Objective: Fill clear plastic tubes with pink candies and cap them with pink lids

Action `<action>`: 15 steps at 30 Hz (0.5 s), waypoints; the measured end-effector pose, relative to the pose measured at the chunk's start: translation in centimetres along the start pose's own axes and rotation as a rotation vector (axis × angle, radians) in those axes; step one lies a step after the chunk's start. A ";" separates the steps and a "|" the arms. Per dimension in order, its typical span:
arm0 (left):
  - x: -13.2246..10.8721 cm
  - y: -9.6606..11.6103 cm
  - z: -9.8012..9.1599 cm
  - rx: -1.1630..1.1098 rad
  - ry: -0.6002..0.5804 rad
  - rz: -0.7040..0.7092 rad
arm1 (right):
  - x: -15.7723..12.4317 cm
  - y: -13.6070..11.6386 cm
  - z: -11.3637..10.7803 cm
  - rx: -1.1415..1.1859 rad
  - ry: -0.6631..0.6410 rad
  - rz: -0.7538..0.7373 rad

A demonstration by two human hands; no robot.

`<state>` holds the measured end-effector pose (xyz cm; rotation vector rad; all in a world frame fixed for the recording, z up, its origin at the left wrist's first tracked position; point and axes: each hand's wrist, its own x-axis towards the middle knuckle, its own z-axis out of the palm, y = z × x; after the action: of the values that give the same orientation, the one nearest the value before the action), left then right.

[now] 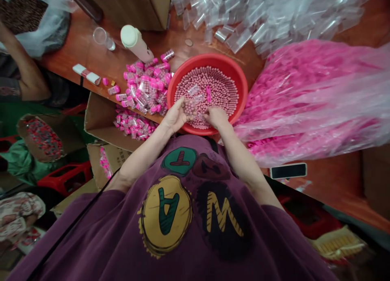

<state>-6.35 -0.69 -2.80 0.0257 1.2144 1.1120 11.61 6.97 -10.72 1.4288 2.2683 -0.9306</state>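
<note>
A red plastic basin [239, 72] full of small pink beads [224, 86] stands in front of me. My left hand [175, 116] is at its near left rim, fingers curled round what looks like a clear plastic tube [189, 107] with pink beads in it. Low over the beads, my right hand [217, 117] has its fingers bent down and together; what lies in them is hidden. Empty clear tubes [193, 89] and a bright pink cap piece [209, 93] rest on the beads just beyond my hands.
Filled, pink-capped tubes [146, 84] are heaped left of the basin, with more in a cardboard box [102, 114] below. Clear empty tubes [240, 37] lie behind; a big bag of pink caps [304, 98] is right. A bottle [137, 41], phone [288, 171] and another person's arm [24, 65] also show.
</note>
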 end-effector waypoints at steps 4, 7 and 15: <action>0.4 0.6 -1.0 -0.020 -0.017 -0.030 | -0.4 0.1 0.2 0.088 -0.060 -0.005; 0.8 0.6 -1.4 -0.011 -0.020 -0.064 | 0.2 -0.2 0.3 0.209 0.106 -0.013; 0.6 1.3 -3.0 0.031 0.007 -0.080 | 4.4 -3.4 2.0 0.249 0.258 -0.105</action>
<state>-9.48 -1.19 -3.82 -0.0037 1.2288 1.0241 6.44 7.64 -13.46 1.6293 2.5057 -1.1548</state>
